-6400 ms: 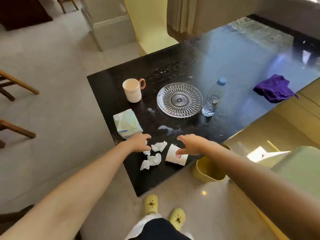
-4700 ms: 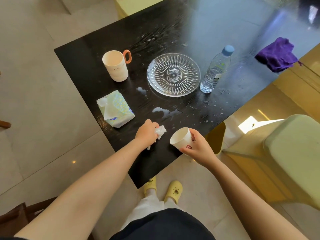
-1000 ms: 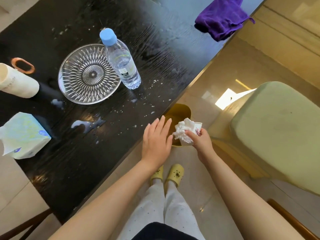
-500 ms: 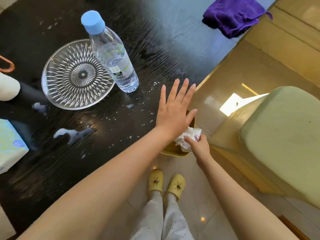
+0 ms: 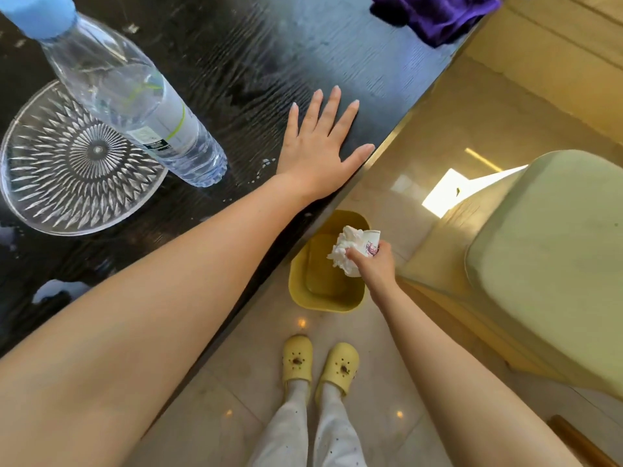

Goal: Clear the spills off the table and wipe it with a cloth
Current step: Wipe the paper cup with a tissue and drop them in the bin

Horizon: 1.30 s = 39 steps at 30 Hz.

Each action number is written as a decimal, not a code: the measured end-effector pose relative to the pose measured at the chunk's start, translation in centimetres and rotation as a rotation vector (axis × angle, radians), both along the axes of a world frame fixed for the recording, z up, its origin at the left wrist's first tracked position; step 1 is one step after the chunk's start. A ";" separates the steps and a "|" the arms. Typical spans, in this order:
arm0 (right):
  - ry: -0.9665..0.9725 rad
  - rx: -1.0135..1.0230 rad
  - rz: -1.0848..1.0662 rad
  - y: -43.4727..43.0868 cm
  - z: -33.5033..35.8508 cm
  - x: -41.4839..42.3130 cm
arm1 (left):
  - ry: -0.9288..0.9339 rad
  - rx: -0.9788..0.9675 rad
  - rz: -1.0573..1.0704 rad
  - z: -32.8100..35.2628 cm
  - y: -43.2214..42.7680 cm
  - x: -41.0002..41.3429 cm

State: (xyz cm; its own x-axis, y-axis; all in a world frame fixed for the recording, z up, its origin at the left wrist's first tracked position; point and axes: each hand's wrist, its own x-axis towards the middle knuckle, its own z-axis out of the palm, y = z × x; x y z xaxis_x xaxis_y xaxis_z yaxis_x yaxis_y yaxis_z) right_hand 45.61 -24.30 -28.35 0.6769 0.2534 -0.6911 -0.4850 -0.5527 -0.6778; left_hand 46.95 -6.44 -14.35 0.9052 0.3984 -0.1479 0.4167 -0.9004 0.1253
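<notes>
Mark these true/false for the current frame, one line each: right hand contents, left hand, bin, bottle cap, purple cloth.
1. The right hand holds a paper cup stuffed with crumpled tissue. True.
2. The cup is already lying in the yellow bin. False: it is held above the bin, not yet released.
3. The left hand grips the water bottle. False: it lies flat and open on the table, apart from the bottle.
4. The bottle has its blue cap on. True.
5. The purple cloth is in the left hand. False: it lies at the far table edge, untouched.
</notes>
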 end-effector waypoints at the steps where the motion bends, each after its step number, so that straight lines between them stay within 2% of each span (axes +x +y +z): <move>1: 0.002 -0.007 0.008 0.2 -0.6 -0.1 | -0.006 0.005 0.003 -0.1 0.0 0.0; 13: 0.041 -0.122 0.084 1.7 -9.2 -1.1 | -0.055 0.047 0.005 -0.4 0.1 0.0; 23: 0.101 -0.311 0.149 3.5 -16.2 -0.8 | -0.095 0.070 0.015 -0.9 0.1 -0.1; 30: 0.113 -0.372 0.279 3.8 -15.6 -0.5 | -0.080 0.062 0.022 -0.7 0.0 -0.1; 39: 0.117 -0.386 0.515 3.0 -9.6 2.0 | -0.011 0.032 -0.001 0.0 0.0 -0.1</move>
State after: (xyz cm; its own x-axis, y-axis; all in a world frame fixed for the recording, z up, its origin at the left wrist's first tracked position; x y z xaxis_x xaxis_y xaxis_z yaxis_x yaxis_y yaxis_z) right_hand 47.63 -21.28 -37.94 0.4496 0.2444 -0.8591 -0.1520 -0.9269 -0.3432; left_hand 46.81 -6.40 -14.36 0.9071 0.4020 -0.1249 0.4147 -0.9043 0.1010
